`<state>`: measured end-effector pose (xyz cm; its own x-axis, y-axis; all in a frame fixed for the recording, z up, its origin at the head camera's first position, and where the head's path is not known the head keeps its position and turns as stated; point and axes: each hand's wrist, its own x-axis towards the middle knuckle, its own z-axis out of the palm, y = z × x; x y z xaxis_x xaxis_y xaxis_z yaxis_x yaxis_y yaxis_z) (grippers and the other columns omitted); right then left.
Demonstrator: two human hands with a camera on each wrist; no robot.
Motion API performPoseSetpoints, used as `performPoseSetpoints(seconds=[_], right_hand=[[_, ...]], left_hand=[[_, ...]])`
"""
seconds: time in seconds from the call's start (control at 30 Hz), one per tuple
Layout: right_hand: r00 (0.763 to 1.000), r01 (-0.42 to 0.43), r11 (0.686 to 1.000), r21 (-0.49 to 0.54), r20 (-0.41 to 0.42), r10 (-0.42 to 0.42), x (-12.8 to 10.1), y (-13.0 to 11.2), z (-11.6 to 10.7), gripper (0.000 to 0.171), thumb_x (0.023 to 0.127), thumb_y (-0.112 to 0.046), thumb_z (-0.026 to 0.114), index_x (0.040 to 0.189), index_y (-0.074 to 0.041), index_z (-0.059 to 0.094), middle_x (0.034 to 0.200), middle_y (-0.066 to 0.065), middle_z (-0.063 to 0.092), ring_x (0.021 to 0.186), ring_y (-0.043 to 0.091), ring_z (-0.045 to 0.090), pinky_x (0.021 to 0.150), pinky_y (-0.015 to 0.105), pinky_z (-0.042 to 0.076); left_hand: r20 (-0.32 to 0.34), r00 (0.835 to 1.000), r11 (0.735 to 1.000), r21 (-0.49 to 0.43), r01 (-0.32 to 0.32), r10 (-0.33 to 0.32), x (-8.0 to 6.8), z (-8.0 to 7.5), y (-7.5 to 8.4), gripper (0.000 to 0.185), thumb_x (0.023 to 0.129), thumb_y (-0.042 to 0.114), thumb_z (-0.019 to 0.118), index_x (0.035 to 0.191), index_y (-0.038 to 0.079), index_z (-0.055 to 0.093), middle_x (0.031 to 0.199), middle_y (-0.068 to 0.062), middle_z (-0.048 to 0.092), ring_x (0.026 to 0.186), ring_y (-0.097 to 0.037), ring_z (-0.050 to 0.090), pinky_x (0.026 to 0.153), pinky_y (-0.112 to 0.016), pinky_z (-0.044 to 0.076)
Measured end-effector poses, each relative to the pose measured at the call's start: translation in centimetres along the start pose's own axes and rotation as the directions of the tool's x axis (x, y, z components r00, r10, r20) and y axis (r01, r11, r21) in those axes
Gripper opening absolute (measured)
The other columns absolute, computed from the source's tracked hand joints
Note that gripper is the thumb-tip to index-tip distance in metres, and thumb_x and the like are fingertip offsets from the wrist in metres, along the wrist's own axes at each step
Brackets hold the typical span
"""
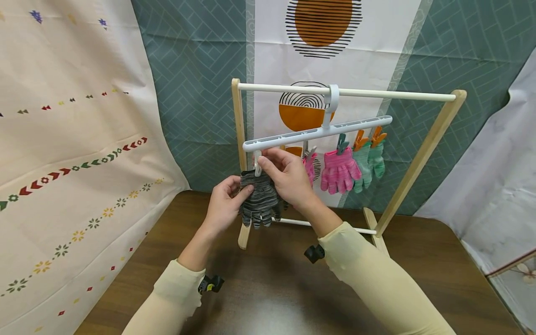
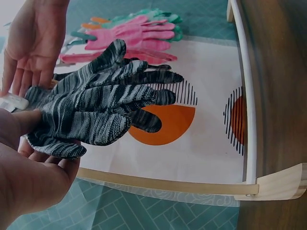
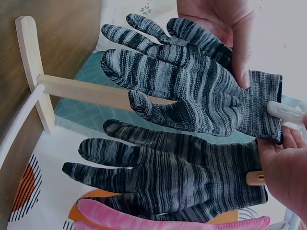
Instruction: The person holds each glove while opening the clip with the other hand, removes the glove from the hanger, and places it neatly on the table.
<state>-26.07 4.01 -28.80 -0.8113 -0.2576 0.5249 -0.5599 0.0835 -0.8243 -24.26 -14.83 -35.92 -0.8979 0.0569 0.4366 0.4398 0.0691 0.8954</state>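
My left hand (image 1: 223, 204) pinches the cuff side of a grey-and-black striped knit glove (image 1: 260, 200), thumb in front, fingers behind. Between the thumb and fingers of my right hand (image 1: 292, 180) is a white clothespin (image 1: 257, 166), just under the left end of a white clip hanger (image 1: 289, 138). In the right wrist view this clothespin (image 3: 283, 111) bites the cuff of the striped glove (image 3: 192, 91). Behind it a second striped glove (image 3: 168, 172) hangs from a beige clothespin (image 3: 255, 178). The fingers of my right hand are partly hidden by the glove.
The hanger hooks over the top rod (image 1: 398, 94) of a wooden rack (image 1: 423, 163) on a brown table (image 1: 268, 288). Pink gloves (image 1: 338, 172) and green gloves (image 1: 377, 160) hang along its right side from grey, teal and orange clothespins. Patterned cloth (image 1: 192, 93) stands behind.
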Motion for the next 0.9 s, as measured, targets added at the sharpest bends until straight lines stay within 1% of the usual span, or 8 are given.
performPoseSetpoints(seconds=[0.17,0.4,0.53,0.67,0.8,0.9], right_hand=[[1.0,-0.011,1.0,0.016,-0.011,0.011,0.0,0.1,0.1,0.032,0.105,-0.017,0.07,0.133,-0.002,0.071,0.123,0.009,0.075,0.109,0.024,0.07,0.099,0.035,0.056],[1.0,0.003,1.0,0.02,-0.023,-0.003,0.0,0.3,0.2,0.032,0.105,-0.017,0.069,0.133,-0.001,0.07,0.122,0.01,0.075,0.11,0.023,0.069,0.102,0.037,0.054],[0.999,0.011,1.0,0.024,-0.032,-0.01,0.0,0.3,0.3,0.031,0.105,-0.016,0.07,0.131,0.0,0.071,0.121,0.01,0.075,0.109,0.023,0.069,0.101,0.038,0.055],[1.0,0.017,0.999,0.041,-0.024,-0.016,0.1,0.4,0.3,0.03,0.105,-0.016,0.069,0.131,0.0,0.071,0.119,0.01,0.077,0.11,0.022,0.07,0.102,0.037,0.054],[1.0,0.016,0.999,0.047,-0.024,-0.015,0.1,0.4,0.2,0.03,0.106,-0.017,0.069,0.131,-0.001,0.071,0.119,0.009,0.077,0.109,0.021,0.07,0.102,0.036,0.054],[1.0,0.017,0.998,0.053,-0.02,-0.016,0.1,0.5,0.2,0.03,0.106,-0.018,0.068,0.131,-0.002,0.072,0.12,0.011,0.077,0.109,0.021,0.07,0.102,0.036,0.054]], left_hand=[[0.004,1.0,1.0,0.006,-0.002,0.002,-0.1,-0.2,-0.2,0.018,0.103,0.008,0.071,0.115,-0.005,0.066,0.1,-0.018,0.073,0.082,-0.015,0.066,0.073,-0.024,0.055],[0.013,1.0,1.0,0.009,-0.008,0.008,-0.3,-0.3,-0.1,0.018,0.103,0.008,0.071,0.116,-0.005,0.067,0.1,-0.018,0.073,0.08,-0.016,0.066,0.072,-0.025,0.056],[0.016,1.0,1.0,0.017,-0.002,0.001,-0.4,-0.3,-0.3,0.018,0.103,0.007,0.071,0.115,-0.006,0.067,0.099,-0.019,0.073,0.08,-0.015,0.066,0.072,-0.024,0.055],[0.019,1.0,1.0,0.031,0.003,-0.003,-0.5,-0.4,-0.4,0.017,0.103,0.007,0.071,0.115,-0.005,0.068,0.098,-0.019,0.073,0.08,-0.016,0.066,0.072,-0.024,0.055],[0.02,1.0,0.999,0.047,0.01,-0.011,-0.6,-0.6,-0.7,0.016,0.103,0.008,0.071,0.114,-0.004,0.068,0.097,-0.017,0.073,0.079,-0.016,0.066,0.071,-0.024,0.055],[0.015,1.0,0.998,0.052,0.018,-0.019,-0.6,-0.8,-1.2,0.017,0.102,0.008,0.072,0.114,-0.003,0.069,0.097,-0.016,0.073,0.079,-0.016,0.068,0.071,-0.025,0.056]])
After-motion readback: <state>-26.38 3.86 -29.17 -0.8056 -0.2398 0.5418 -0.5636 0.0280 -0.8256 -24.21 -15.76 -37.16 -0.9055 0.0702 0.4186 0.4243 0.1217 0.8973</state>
